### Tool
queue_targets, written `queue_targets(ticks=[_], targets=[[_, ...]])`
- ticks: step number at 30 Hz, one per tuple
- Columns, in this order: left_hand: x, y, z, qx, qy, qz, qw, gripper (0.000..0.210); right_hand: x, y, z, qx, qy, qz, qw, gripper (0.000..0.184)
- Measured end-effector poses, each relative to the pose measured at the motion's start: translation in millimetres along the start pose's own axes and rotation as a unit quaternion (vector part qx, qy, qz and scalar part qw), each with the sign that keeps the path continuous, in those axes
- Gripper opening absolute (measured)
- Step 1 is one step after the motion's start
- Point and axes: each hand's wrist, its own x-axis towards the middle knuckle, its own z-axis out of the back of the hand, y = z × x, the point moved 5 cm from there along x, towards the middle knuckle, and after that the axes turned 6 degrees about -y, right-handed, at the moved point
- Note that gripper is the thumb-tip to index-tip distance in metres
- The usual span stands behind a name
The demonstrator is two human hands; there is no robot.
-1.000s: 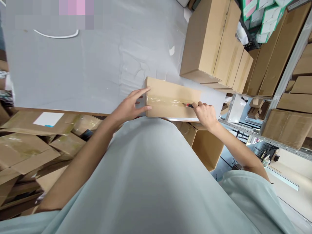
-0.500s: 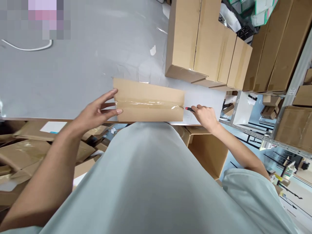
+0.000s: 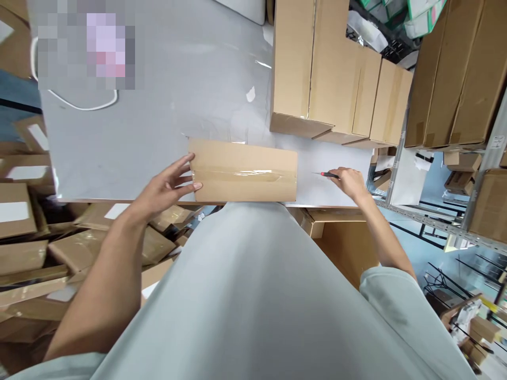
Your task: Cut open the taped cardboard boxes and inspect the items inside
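Brown box [image 3: 243, 182] has our left hand [image 3: 161, 187], fingers wide, touching at nine o'clock and right hand [image 3: 351, 183], holding a knife [image 3: 328, 174], near three.

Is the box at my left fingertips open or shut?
Shut: the box has its top flat, with tape running along it. Whether that's cut, I cannot tell.

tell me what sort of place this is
Probably a stockroom or packing area: cardboard boxes are piled beside the grey worktable, metal shelving at right holds more boxes, and the person's right hand holds a red-and-black knife.
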Motion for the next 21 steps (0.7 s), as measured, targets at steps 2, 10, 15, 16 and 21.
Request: queue_targets(ticks=[2,10,15,16,21], targets=[[1.2,4.5,2.0,0.002,-0.001,-0.008,1.000,0.129,6.1,-20.8,-22.2,0.177,-0.032,-0.088,0.980,0.027],[7.6,27.6,24.1,-0.053,0.003,-0.028,0.998,0.134,11.9,72.4,-149.5,0.472,-0.085,-0.181,0.858,0.062],[19.6,63.1,64.5,-0.119,-0.059,-0.036,0.991,0.116,-7.3,131.5,-150.6,0.532,-0.148,-0.177,0.815,0.069],[23.4,69.5,70.1,-0.121,-0.071,-0.038,0.989,0.110,-12.3,138.2,-142.7,0.535,-0.162,-0.175,0.811,0.069],[43.3,81.7,46.7,-0.101,-0.076,0.005,0.992,0.102,-44.8,162.8,-75.0,0.500,-0.265,-0.125,0.815,0.059]])
